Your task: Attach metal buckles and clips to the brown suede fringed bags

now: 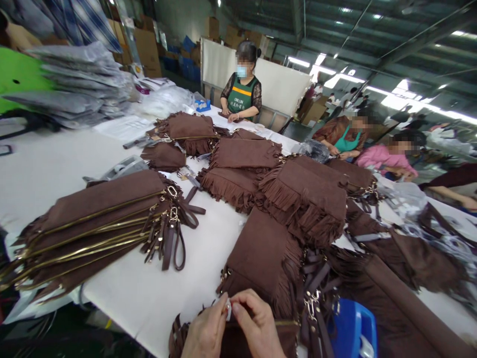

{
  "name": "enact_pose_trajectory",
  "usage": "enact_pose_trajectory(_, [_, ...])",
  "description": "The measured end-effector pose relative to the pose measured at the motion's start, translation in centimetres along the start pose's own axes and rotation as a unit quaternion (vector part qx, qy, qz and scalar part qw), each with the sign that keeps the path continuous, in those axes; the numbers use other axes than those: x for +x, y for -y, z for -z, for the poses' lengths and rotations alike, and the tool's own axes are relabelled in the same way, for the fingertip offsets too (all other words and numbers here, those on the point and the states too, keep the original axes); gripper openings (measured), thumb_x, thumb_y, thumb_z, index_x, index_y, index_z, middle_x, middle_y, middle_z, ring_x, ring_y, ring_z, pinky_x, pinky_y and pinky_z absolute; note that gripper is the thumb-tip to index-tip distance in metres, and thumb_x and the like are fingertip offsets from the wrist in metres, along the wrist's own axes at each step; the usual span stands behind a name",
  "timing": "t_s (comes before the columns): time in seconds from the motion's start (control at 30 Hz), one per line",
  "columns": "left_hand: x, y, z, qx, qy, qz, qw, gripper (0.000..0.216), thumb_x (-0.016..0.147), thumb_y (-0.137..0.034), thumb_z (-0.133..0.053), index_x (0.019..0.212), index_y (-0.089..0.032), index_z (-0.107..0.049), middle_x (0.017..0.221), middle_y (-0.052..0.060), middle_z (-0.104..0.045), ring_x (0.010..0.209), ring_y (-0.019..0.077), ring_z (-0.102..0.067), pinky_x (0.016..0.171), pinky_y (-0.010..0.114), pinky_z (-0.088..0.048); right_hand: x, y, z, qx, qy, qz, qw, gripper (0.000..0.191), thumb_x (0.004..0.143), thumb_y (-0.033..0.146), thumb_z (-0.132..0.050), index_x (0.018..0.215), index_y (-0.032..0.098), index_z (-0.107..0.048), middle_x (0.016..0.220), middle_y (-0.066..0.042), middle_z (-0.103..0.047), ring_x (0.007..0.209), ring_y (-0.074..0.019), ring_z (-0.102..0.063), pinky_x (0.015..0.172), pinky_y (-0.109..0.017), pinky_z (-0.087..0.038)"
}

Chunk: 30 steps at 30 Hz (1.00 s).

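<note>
At the table's near edge, my left hand (206, 329) and my right hand (257, 322) meet with thumbs and fingers pinched. Between their fingertips is a small whitish piece (228, 310), too small to make out its kind. Directly under my hands lies a brown fringed bag (287, 339) with a gold zipper, partly covered by them. Just beyond it rests another brown fringed bag (259, 253), lying flat. Dark wrist straps with metal clips (312, 302) hang to the right of my right hand.
A stack of brown zippered bags (100, 209) lies on the left of the white table (122, 293). More fringed bags (305, 191) are heaped mid-table. A blue container (352, 328) is close on the right. Plastic-wrapped packs (82, 82) stand far left. A co-worker (242, 94) works across the table.
</note>
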<state>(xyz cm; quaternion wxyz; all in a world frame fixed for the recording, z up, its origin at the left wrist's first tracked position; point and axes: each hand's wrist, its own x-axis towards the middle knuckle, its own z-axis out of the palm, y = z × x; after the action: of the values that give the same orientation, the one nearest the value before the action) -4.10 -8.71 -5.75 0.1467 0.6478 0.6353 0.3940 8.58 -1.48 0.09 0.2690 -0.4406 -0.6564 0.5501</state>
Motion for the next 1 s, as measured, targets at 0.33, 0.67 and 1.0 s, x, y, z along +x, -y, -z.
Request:
enact_pose_trajectory(0.33, [1.6, -1.2, 1.3, 0.198, -0.054, -0.108, 0.973, 0.049, 0.09, -0.012, -0.023, 0.138, -0.006, -0.013, 0.068, 0.004, -0.066, 0.058, 0.0122, -0.062, 0.053, 0.02, -0.049, -0.9, -0.4, -0.3, -0.06, 0.008, -0.008, 0.998, 0.02, 0.081, 0.025, -0.05, 0.071, 0.017, -0.065, 0.069, -0.003, -0.059, 0.065, -0.013, -0.054, 0.061, -0.02, -0.041])
enact_pose_trajectory(0.67, [0.4, -0.1, 0.6, 0.322, 0.002, -0.107, 0.941, 0.049, 0.078, 0.004, -0.028, 0.126, 0.0, -0.033, 0.069, 0.005, -0.062, 0.062, 0.0147, -0.058, 0.059, 0.024, -0.049, -0.9, -0.8, -0.4, -0.189, 0.021, 0.022, 0.982, 0.024, 0.083, 0.024, -0.044, 0.075, 0.019, -0.066, 0.071, -0.005, -0.062, 0.065, -0.0146, -0.058, 0.06, -0.022, -0.04])
enact_pose_trajectory(1.0, [0.3, 0.0, 0.5, 0.326, 0.005, -0.12, 0.938, 0.049, 0.074, 0.005, -0.032, 0.122, -0.001, -0.039, 0.074, 0.006, -0.062, 0.07, 0.0156, -0.059, 0.065, 0.025, -0.05, 0.0, -0.4, -1.7, -0.036, -0.089, -0.107, 0.99, 0.02, 0.061, 0.029, -0.047, 0.045, 0.017, -0.049, 0.047, 0.001, -0.045, 0.048, -0.0108, -0.04, 0.049, -0.023, -0.032])
